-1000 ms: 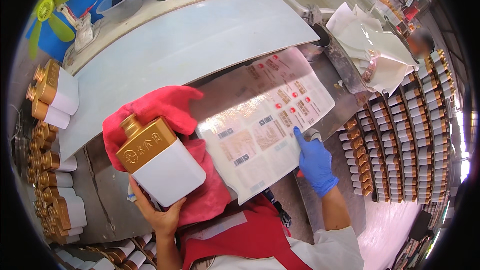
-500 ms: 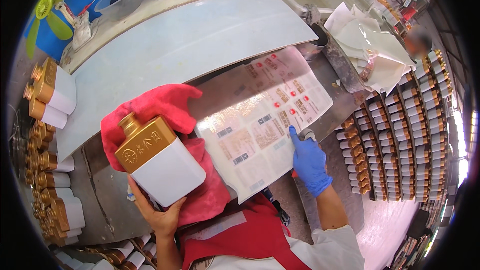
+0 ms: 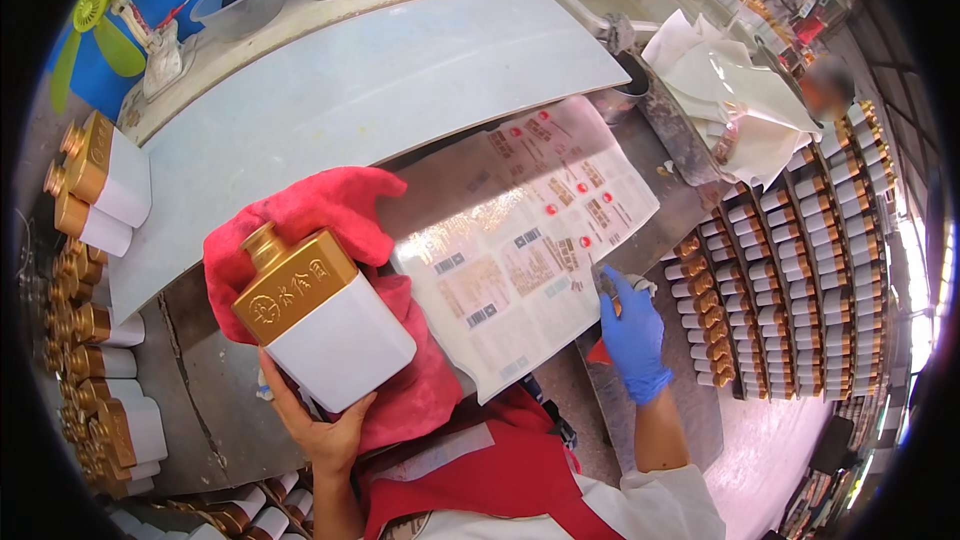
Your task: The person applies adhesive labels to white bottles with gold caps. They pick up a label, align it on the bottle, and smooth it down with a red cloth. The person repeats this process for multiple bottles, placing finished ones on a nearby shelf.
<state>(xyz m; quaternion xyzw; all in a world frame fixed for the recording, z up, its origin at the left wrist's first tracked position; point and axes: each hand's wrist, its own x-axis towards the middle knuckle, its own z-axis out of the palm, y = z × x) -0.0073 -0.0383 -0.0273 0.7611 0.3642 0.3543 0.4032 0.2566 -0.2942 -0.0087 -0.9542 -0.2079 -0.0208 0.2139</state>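
Note:
My left hand (image 3: 325, 425) grips a white bottle (image 3: 340, 345) with a gold shoulder and neck near its base, thumb on one side and fingers on the other. The bottle lies tilted on a crumpled red cloth (image 3: 428, 395). Over the right edge of a translucent sheet of printed decals (image 3: 500, 340) is my right hand (image 3: 632, 340) in a blue glove. Its thumb and index finger are bent toward each other around something small and greyish, which I cannot make out. The decals are gold, red and dark.
A pale board (image 3: 390, 70) spans the far side of the table. More gold-topped bottles (image 3: 115, 175) stand at the left, and racks of them (image 3: 790, 280) fill the right. Crumpled white paper (image 3: 725, 85) lies by a metal cup (image 3: 625, 100). A green fan (image 3: 92, 5) is at far left.
My right hand has drawn back to the right and slightly down from the sheet's edge, and its outstretched index finger has bent in. My left hand and the bottle stay nearly where they were.

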